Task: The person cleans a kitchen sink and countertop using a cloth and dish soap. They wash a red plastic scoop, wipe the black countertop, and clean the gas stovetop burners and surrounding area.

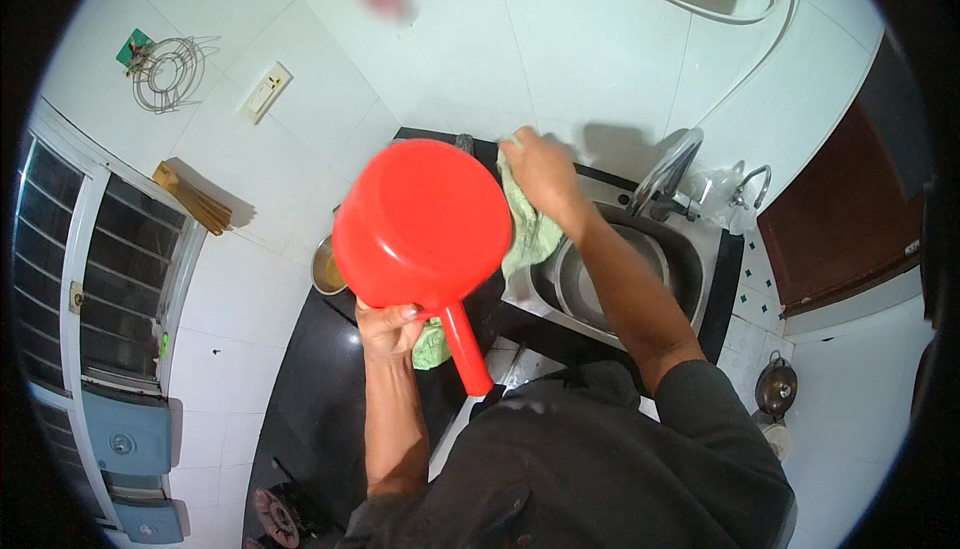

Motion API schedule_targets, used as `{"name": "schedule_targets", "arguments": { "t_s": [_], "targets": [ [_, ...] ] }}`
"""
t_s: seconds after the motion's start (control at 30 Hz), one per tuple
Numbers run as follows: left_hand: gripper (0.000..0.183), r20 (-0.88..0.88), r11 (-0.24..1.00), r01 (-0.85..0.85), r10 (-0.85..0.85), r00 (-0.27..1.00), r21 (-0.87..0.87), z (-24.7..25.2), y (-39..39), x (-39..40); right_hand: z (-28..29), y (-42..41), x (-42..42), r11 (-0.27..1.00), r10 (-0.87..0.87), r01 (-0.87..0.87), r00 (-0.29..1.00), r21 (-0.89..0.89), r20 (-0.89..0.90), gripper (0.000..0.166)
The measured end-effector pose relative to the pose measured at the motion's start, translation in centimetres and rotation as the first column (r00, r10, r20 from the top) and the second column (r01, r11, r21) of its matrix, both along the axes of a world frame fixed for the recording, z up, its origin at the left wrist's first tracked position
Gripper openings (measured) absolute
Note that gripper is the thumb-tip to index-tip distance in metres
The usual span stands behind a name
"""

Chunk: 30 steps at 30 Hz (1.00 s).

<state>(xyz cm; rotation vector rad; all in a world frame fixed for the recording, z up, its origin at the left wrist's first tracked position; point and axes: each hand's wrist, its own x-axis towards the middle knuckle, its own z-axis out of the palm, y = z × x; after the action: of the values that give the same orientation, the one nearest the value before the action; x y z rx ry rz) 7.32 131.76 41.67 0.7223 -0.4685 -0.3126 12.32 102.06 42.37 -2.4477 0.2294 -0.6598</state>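
Note:
My left hand (388, 330) grips the rim of a red plastic water dipper (442, 219) close to its handle. The dipper's smooth outer bottom faces up towards me, and its handle slants down to the right. My right hand (541, 177), slightly blurred, is shut on a pale green cloth (529, 237) that hangs down beside the dipper's right edge. More green cloth (431, 346) shows behind the dipper near my left wrist; whether it is the same piece I cannot tell. The dipper's inside is hidden.
At right is a steel sink (694, 279) holding a metal pan (581, 286), under a chrome faucet (667, 174). A metal pot (324, 267) stands partly behind the dipper on the black countertop (315, 376). A gas burner (276, 517) lies at lower left.

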Motion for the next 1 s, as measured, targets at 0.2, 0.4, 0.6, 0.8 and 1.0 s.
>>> {"name": "schedule_targets", "arguments": {
  "t_s": [0.2, 0.4, 0.6, 0.8, 1.0],
  "targets": [
    [0.08, 0.033, 0.999, -0.002, 0.003, 0.999, -0.035, 1.0, 0.2, 1.2, 5.7, -0.7, -1.7, 0.346, 0.099, -0.416, 0.908, 0.841, 0.408, 0.033],
    [0.081, -0.023, 1.0, 0.014, -0.015, 1.0, -0.019, 1.6, -1.5, 1.3, 9.2, 4.6, -7.8, 0.526, 0.629, -0.839, 0.495, 0.142, 0.599, 0.041],
    [0.079, 0.063, 0.998, 0.056, -0.055, 0.996, -0.008, 2.2, -1.4, -0.3, 9.0, 2.3, -3.6, 0.729, 0.664, -0.676, 0.736, 0.107, 0.134, 0.06],
    [0.073, 0.046, 0.993, 0.064, -0.06, 0.997, -0.1, 2.6, -2.0, 1.4, 3.7, 1.9, -1.4, 0.192, 0.548, -0.721, 0.642, 0.666, 0.536, 0.059],
    [0.071, -0.004, 0.985, -0.153, 0.153, 0.988, -0.078, 1.7, -3.5, 2.7, -0.2, 6.7, -5.2, 0.429, 0.248, -0.601, 0.796, 0.674, 0.551, 0.064]
  ]
}}
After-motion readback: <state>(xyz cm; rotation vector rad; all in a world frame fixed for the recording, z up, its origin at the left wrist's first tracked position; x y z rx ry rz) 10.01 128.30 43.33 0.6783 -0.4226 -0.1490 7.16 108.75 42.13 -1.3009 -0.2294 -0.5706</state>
